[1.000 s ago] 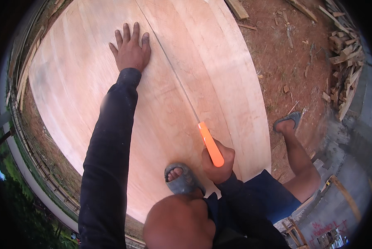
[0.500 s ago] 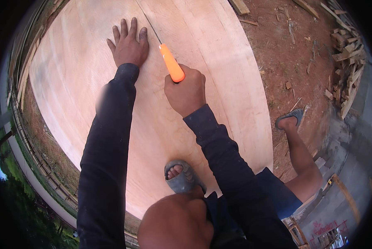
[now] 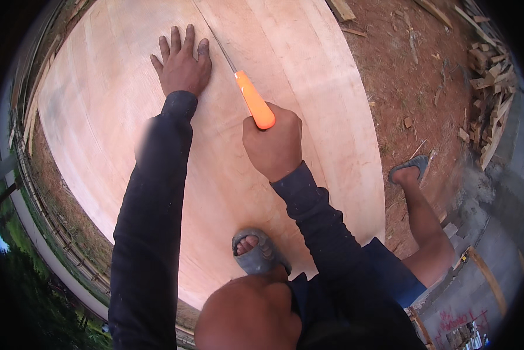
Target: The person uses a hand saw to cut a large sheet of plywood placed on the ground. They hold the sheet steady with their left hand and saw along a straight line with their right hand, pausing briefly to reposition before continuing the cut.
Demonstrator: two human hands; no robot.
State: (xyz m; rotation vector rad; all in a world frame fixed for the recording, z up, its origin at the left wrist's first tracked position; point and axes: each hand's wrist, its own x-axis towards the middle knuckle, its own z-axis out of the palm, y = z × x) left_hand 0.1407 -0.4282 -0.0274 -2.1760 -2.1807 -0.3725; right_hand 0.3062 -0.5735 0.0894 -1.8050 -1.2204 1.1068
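A large pale plywood sheet (image 3: 215,192) lies under both my hands. My left hand (image 3: 183,67) rests flat on it with the fingers spread, just left of a thin saw blade. My right hand (image 3: 274,140) is closed round the orange handle of a handsaw (image 3: 255,100). Its narrow blade runs from the handle up and to the left, along a line in the sheet near the top edge. The far end of the blade is hard to make out. My left foot (image 3: 248,244), in a grey slide sandal, stands on the plywood.
My right foot (image 3: 408,174) is on reddish soil (image 3: 413,105) beside the sheet. At the far right lies a pile of scrap wood (image 3: 491,93), next to a grey concrete surface (image 3: 507,186). Another board (image 3: 340,9) lies by the sheet's upper right edge.
My right hand has drawn the handsaw back toward me and a little to the right. The left hand stays in about the same place on the plywood.
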